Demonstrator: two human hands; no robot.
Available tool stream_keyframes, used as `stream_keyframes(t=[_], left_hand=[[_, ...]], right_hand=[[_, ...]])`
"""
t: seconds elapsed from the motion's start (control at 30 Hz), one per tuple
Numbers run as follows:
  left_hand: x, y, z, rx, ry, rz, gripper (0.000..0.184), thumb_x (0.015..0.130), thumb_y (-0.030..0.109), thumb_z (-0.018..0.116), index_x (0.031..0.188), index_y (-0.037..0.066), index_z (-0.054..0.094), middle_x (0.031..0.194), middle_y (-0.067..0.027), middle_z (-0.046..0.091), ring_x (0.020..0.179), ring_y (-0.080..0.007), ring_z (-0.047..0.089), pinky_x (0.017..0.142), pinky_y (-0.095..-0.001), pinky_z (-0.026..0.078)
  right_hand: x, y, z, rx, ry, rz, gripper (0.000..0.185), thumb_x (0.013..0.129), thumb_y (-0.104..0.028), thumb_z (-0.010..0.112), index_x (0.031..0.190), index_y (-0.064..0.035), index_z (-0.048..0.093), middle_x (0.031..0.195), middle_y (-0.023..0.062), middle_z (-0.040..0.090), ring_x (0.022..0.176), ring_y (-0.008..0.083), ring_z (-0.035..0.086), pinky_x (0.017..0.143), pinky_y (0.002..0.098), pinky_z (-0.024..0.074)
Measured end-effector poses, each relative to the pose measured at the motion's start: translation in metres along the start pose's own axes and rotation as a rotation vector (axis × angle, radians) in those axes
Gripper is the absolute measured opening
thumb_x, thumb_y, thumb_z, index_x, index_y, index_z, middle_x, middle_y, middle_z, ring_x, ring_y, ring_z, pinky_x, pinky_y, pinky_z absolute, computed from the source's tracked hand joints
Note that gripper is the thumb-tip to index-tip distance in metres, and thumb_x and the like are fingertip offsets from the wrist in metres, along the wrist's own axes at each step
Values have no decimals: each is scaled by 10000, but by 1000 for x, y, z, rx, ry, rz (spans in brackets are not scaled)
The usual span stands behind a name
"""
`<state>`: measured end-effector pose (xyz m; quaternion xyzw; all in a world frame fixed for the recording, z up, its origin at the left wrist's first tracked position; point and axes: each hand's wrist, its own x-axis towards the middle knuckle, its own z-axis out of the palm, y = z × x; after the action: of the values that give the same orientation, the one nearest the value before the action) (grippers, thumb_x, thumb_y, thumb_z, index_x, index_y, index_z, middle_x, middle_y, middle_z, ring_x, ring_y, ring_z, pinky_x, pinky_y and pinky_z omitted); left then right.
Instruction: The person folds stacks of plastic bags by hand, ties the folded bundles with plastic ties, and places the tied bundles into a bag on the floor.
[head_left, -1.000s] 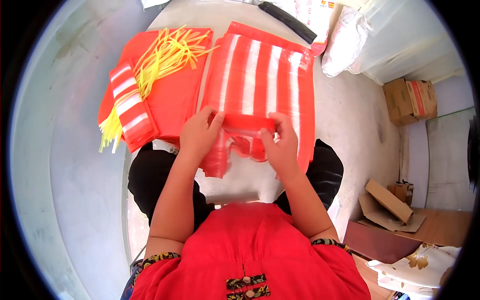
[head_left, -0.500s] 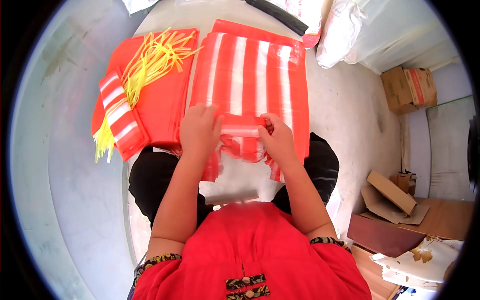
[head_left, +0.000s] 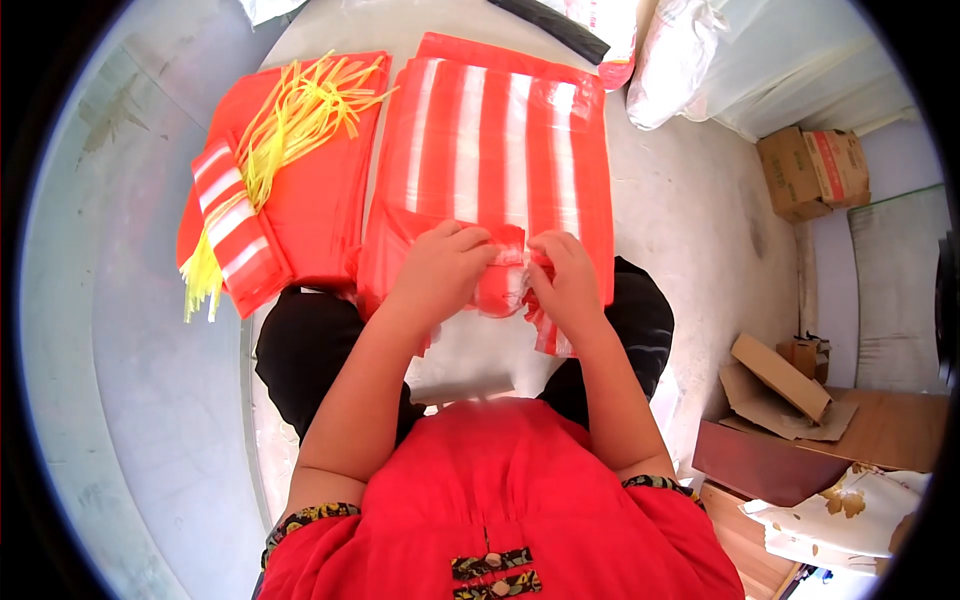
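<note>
A stack of red-and-white striped plastic bags (head_left: 490, 140) lies flat in front of me, its stripes running away from me. At its near edge, the top bag's end (head_left: 505, 285) is gathered and folded over, with loose crumpled ends hanging down. My left hand (head_left: 450, 265) lies over this fold, fingers curled onto the plastic. Close beside it, my right hand (head_left: 562, 268) pinches the right part of the same folded end. Parts of the fold are hidden beneath my fingers.
To the left lies a stack of plain red bags (head_left: 320, 200), topped by yellow ties (head_left: 300, 115) and a folded striped bundle (head_left: 238, 225). A black roll (head_left: 550, 30) and white sack (head_left: 675, 65) stand at the back. Cardboard boxes (head_left: 815, 175) are at right.
My left hand has moved right along the fold, closer to my right hand. My right hand has shifted slightly and still holds the plastic.
</note>
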<state>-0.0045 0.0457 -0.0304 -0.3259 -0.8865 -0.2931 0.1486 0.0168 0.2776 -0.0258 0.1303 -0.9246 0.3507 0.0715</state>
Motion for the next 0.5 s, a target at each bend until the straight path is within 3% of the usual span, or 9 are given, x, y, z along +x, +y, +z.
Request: stream_keyframes(t=[0.1,0.3,0.4,0.5], left_hand=[[-3,1,0,-21,7,-14,341,791,32,708,1121,101,752,1153,-40,715,1003,-279,644,868,-389,571],[-4,8,-11,-50,-44,-36,460,743,25,745,1192,124,739,1243,-66,695,1031,-303,641,900,-419,558],[-6,9,-16,-66,-84,-57,489,731,49,756,1213,124,734,1285,-81,680,1065,-320,636,926,-435,550],[-8,9,-18,-115,-105,-78,507,735,93,770,1240,122,733,1325,-103,667,1115,-336,621,975,-452,531]], right_hand=[[-18,-2,1,-54,-53,-132,411,814,13,743,1214,-61,685,1327,135,614,1161,332,613,935,402,561],[-23,-19,-1,-81,-79,-229,371,796,19,771,1150,-83,728,1414,120,574,1209,324,578,939,392,560],[-20,-23,-1,16,-39,-233,250,832,-7,771,1072,-76,765,1353,126,625,1204,334,603,950,407,569],[-14,-23,3,55,1,-191,139,901,-13,746,1036,-28,776,1367,121,619,1129,259,602,856,347,556]])
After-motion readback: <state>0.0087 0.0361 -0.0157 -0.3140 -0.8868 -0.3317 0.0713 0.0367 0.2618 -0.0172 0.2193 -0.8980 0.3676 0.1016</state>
